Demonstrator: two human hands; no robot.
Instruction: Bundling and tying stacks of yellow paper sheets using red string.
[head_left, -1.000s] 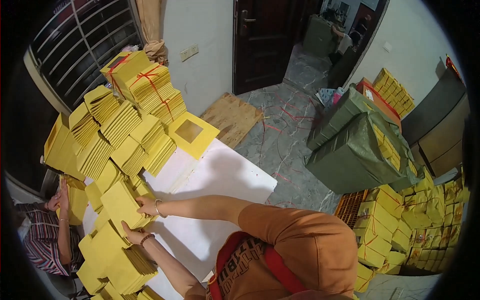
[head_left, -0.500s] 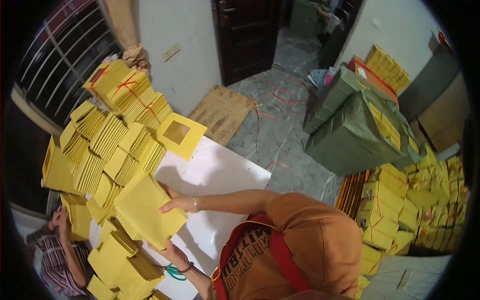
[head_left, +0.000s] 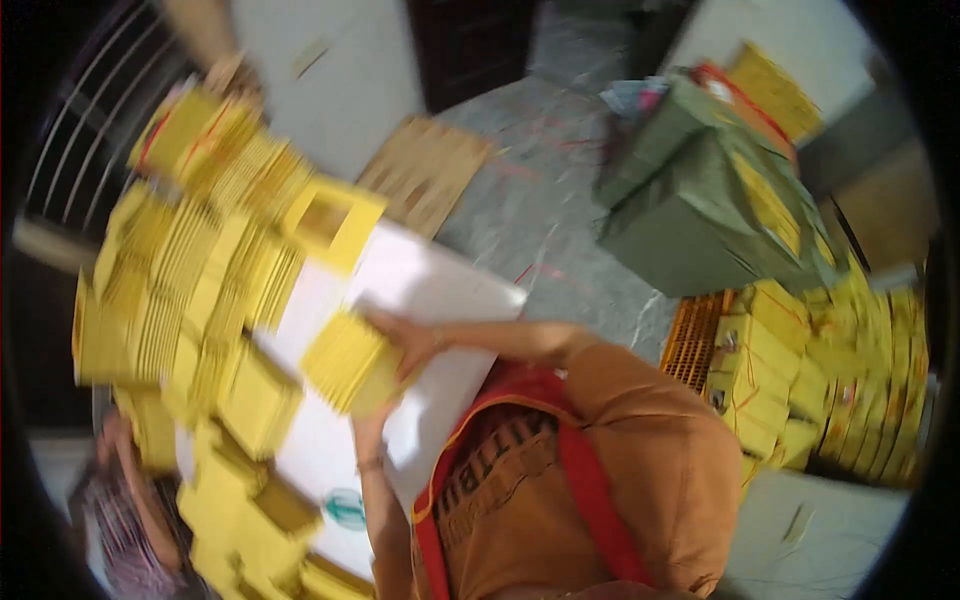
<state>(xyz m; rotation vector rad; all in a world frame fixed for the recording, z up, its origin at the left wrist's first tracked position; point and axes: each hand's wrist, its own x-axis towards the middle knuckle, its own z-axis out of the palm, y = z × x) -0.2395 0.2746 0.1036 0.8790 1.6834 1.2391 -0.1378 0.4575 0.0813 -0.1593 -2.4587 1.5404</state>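
Observation:
Both my hands are closed on a stack of folded yellow card pieces [head_left: 350,362] over the white table. Its layered edges face up and to the left. My right hand [head_left: 408,345] grips the far right side, and my left hand [head_left: 376,418] holds the near end. Some of my fingers are hidden behind the stack, and the picture is blurred. Just left of it, a thicker pile of yellow card pieces [head_left: 260,400] rests beside other piles. Green-handled scissors [head_left: 346,508] lie on the table near my left forearm.
Many yellow stacks [head_left: 190,260] crowd the table's left side, near a flat yellow piece with a square window [head_left: 332,220]. At the far left is another person's arm [head_left: 150,510]. Green sacks [head_left: 700,220] and tied yellow bundles [head_left: 765,370] stand on the right.
My hands have drawn back from the piles, and the stack has turned from flat face up to layered edges up. A yellow pile now shows left of it. The whole view has shifted slightly.

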